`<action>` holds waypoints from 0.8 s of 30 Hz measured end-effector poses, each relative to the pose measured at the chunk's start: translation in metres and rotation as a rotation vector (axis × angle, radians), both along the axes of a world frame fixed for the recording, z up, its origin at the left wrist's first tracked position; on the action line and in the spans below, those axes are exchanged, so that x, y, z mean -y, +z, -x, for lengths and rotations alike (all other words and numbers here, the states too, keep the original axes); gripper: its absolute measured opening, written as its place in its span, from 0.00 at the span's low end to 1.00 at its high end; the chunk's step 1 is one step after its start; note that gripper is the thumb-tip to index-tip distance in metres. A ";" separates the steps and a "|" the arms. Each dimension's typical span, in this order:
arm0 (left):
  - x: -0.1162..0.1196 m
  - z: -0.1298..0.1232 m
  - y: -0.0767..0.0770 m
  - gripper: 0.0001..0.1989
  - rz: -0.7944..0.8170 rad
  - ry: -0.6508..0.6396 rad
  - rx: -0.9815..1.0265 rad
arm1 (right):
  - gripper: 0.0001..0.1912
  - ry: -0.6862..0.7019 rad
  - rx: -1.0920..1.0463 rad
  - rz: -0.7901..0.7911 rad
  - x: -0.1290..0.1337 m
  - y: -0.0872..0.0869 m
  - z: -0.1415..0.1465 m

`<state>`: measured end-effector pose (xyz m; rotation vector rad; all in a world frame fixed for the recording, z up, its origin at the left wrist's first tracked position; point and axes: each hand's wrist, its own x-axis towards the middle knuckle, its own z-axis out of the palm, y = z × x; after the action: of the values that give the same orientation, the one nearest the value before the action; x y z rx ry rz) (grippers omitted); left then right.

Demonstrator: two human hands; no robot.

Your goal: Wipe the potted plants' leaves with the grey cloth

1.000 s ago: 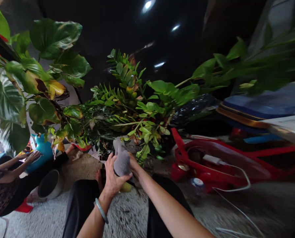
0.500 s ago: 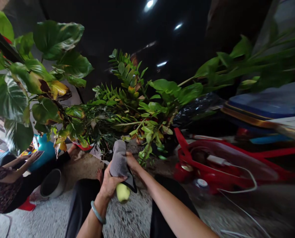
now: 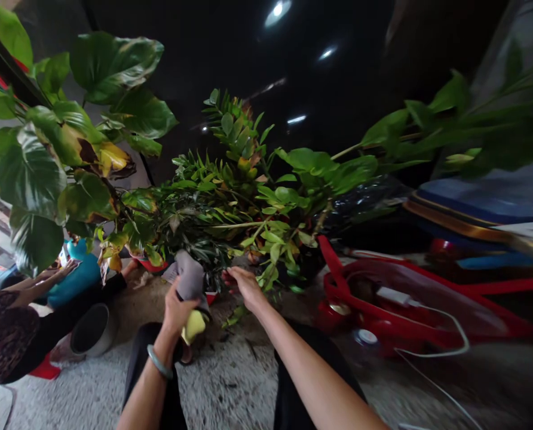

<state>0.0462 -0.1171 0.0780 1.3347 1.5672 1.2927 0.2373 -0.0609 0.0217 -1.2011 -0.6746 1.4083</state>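
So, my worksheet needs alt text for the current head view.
A person's left hand holds a grey fuzzy object, a yellow piece below; the right hand is apart. Leafy plants spread ahead, a red plastic item at right.

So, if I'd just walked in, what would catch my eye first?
Probably the green plants spreading across the view, with a yellowed leaf at left. Next, the red plastic object at right, a white cable looping across it; then, below the plants, the left hand holding a grey fabric-like item.
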 end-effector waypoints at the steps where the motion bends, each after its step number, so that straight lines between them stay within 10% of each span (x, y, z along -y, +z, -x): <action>1: 0.009 -0.006 -0.012 0.34 0.049 -0.058 -0.019 | 0.11 0.003 -0.003 -0.002 0.000 0.000 -0.001; 4: 0.034 -0.013 -0.024 0.35 0.072 -0.183 -0.036 | 0.10 0.013 -0.011 0.002 -0.001 0.001 -0.006; 10: -0.003 -0.001 0.030 0.35 -0.250 0.021 -0.197 | 0.10 0.014 -0.012 0.011 -0.006 -0.001 -0.006; 14: -0.023 -0.006 0.022 0.35 -0.140 -0.186 -0.354 | 0.12 -0.004 0.003 -0.007 -0.005 -0.002 -0.002; 19: 0.029 -0.008 0.006 0.34 -0.007 -0.494 -0.341 | 0.15 -0.036 0.028 -0.019 -0.006 -0.006 -0.005; 24: 0.021 -0.015 0.054 0.35 -0.319 -0.321 -0.274 | 0.11 -0.040 0.012 0.027 -0.007 -0.005 -0.005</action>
<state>0.0614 -0.1380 0.1318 1.9455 1.2793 1.2286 0.2425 -0.0543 0.0167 -1.2381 -0.6382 1.3820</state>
